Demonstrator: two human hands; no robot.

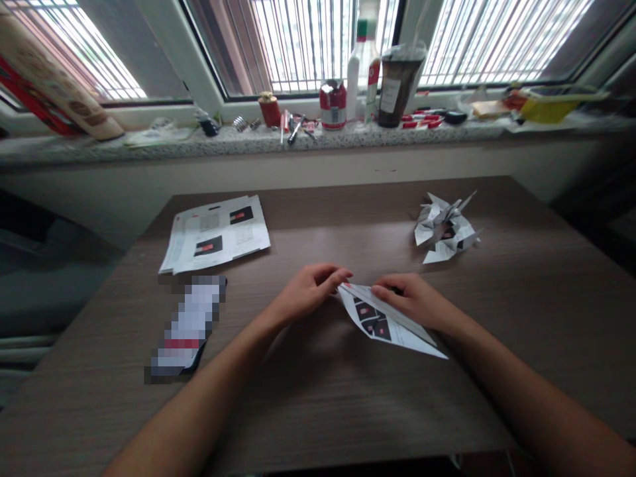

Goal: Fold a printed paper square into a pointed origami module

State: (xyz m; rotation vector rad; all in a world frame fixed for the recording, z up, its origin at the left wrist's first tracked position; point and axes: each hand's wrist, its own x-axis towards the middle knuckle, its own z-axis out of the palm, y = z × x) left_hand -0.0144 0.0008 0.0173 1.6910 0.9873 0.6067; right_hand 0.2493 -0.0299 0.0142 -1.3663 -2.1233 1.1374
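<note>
A folded sheet of printed paper (382, 319) is held between my two hands, tilted over the middle of the table. My left hand (318, 286) pinches its left corner, with thumb and fingers closed there. Along the upper folded edge, my right hand (410, 298) grips the paper with its fingers closed. Dark pictures with red marks show on the near face of the sheet, and its lower right end comes to a point. Some of my right fingers are hidden behind the hand and the paper.
On the brown table (308, 411), a stack of printed sheets (218, 235) lies at the back left. Nearer is a blurred-out phone (189, 324). Folded paper pieces (444, 228) sit at the back right. The windowsill holds a can (332, 105), a dark cup (394, 93) and bottles (354, 76).
</note>
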